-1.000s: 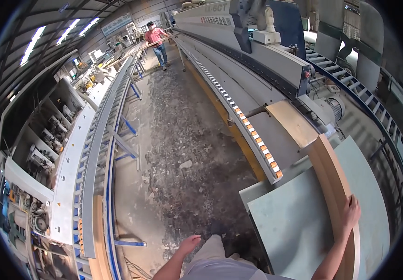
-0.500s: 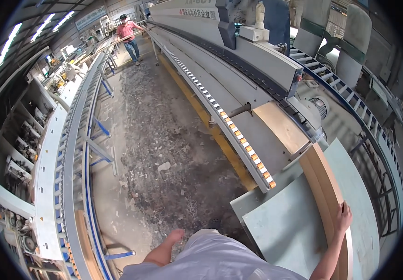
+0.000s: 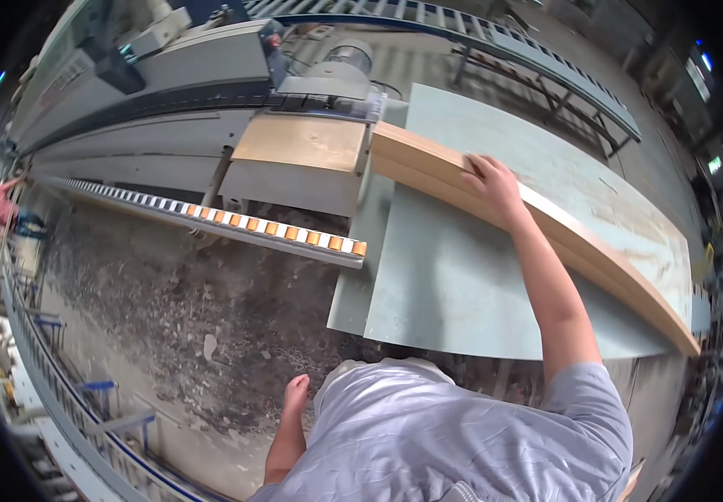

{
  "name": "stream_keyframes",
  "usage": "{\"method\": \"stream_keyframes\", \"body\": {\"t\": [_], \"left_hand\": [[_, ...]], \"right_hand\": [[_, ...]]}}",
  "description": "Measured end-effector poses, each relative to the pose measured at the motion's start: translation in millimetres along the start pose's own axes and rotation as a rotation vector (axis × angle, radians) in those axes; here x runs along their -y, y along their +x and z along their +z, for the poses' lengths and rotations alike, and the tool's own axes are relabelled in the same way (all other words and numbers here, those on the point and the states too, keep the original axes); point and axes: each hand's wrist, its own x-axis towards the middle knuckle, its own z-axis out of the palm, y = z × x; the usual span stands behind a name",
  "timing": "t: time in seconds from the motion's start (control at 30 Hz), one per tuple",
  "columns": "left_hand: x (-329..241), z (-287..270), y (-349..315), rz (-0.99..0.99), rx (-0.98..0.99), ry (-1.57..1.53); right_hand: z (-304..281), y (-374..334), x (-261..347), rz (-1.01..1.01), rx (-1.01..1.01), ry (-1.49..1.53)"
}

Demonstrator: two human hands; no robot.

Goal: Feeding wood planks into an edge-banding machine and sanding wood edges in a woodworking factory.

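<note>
A stack of long light-brown wooden boards (image 3: 441, 171) lies lengthwise across a pale green sheet (image 3: 453, 276). My right arm reaches over it, and my right hand (image 3: 492, 180) grips its top edge with the fingers curled over. The far end of the stack comes up close to a wood-coloured panel (image 3: 298, 144) on the machine. My left hand (image 3: 297, 387) hangs low beside my body over the floor, its fingers curled in, and nothing shows in it.
A long machine (image 3: 186, 75) with a roller rail (image 3: 269, 234) extends to the left. Behind the sheet stands a roller conveyor (image 3: 537, 63); another conveyor (image 3: 68, 393) runs at the lower left. At the far left edge is another person (image 3: 3, 209).
My view has swung to the right, bringing the whole green sheet and the boards into the middle. My right hand stays on the boards; my left hand still hangs at my side.
</note>
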Motion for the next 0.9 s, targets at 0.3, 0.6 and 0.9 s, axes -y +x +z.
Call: {"method": "stream_keyframes", "body": {"t": [0.3, 0.6, 0.9], "left_hand": [[-3.0, -18.5, 9.1, 0.062, -0.058, 0.070], [23.1, -50.6, -43.0, -0.161, -0.006, 0.228], [18.8, -57.9, -16.1, -0.100, -0.013, 0.063]], "right_hand": [[61.5, 55.6, 44.2, -0.013, -0.062, -0.006], [66.0, 65.0, 47.4, 0.102, -0.091, 0.001], [70.3, 68.5, 48.7, 0.101, -0.089, -0.014]]}}
